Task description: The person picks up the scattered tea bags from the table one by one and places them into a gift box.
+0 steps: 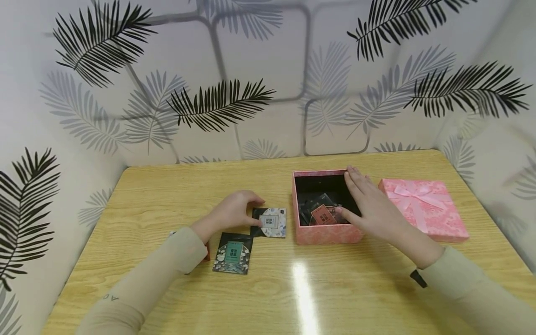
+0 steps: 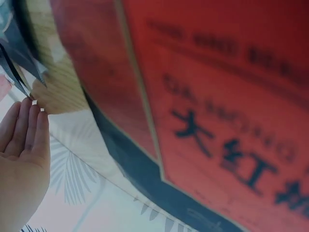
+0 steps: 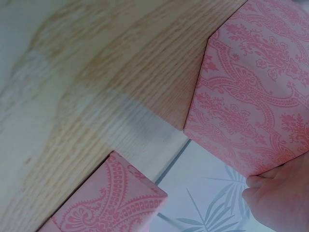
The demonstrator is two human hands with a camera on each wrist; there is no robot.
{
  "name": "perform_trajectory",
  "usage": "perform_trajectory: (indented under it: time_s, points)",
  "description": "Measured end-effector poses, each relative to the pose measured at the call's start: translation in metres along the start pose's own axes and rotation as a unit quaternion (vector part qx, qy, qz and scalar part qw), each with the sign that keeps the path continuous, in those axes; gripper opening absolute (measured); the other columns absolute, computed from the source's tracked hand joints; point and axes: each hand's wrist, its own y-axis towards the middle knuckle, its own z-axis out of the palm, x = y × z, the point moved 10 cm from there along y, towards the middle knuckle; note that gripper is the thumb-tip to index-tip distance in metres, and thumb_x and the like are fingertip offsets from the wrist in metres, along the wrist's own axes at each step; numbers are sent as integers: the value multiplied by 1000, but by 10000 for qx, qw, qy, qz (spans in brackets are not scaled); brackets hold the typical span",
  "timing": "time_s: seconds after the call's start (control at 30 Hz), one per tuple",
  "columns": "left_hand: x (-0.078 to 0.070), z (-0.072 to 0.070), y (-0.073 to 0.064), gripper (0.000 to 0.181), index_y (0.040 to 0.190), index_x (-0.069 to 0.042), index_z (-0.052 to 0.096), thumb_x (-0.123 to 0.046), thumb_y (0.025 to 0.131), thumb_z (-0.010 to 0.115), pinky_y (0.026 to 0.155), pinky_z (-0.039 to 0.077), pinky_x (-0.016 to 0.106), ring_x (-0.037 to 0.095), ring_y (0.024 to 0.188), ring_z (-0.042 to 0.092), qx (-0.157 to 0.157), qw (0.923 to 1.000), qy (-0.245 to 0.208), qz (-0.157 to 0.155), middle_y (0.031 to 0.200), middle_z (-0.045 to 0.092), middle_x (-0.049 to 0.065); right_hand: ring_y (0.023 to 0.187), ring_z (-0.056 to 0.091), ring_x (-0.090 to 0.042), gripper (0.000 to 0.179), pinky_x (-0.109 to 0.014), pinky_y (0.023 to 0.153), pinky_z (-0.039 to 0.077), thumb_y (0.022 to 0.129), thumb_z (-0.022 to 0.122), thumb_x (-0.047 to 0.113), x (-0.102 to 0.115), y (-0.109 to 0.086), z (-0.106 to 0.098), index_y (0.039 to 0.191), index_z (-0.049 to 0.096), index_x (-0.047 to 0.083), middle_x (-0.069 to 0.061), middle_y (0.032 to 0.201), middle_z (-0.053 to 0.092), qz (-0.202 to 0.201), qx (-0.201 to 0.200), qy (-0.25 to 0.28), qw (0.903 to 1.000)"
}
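In the head view my left hand (image 1: 236,210) touches a white-and-dark tea packet (image 1: 270,223) lying flat on the table; the thumb is on its left side, the fingers by its upper corner. Below it lies a dark tea packet with a green label (image 1: 233,253). A red tea packet (image 2: 227,121), close and blurred in the left wrist view, is mostly hidden by my left forearm in the head view. My right hand (image 1: 372,209) rests along the right rim of the pink box (image 1: 328,234), fingers straight. Inside, a tea packet with a red label (image 1: 324,215) lies among dark packets.
The pink lid with a ribbon bow (image 1: 425,204) lies right of the box, near my right forearm. The wooden table (image 1: 268,298) meets a leaf-patterned wall covering (image 1: 268,121) at the back.
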Motion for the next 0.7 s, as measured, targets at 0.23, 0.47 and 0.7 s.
perform_trajectory:
  time_s: [0.23,0.47,0.7]
  points:
    - [-1,1,2,56,133,-5,72,-28,86,92,113,54,42,26,124,69,-50,10000,-46,21,132,74,10,165,16,-42,94,-68,130,20,106,56,55,0,0,0,169,14,-1,-22,178,13,6,28,-12,10000]
    - [2,1,5,51,130,-3,73,-24,87,91,111,55,41,27,121,70,-5,9998,-198,-23,130,75,11,165,15,-41,94,-66,131,20,107,57,54,-1,0,1,169,14,-1,-21,178,12,2,12,-7,10000]
    - [3,4,8,45,126,-5,75,-22,87,91,105,57,41,25,114,69,92,9996,-268,80,123,74,10,165,15,-42,94,-67,130,20,107,57,54,-2,-1,1,169,14,-1,-21,178,13,8,8,-21,10000]
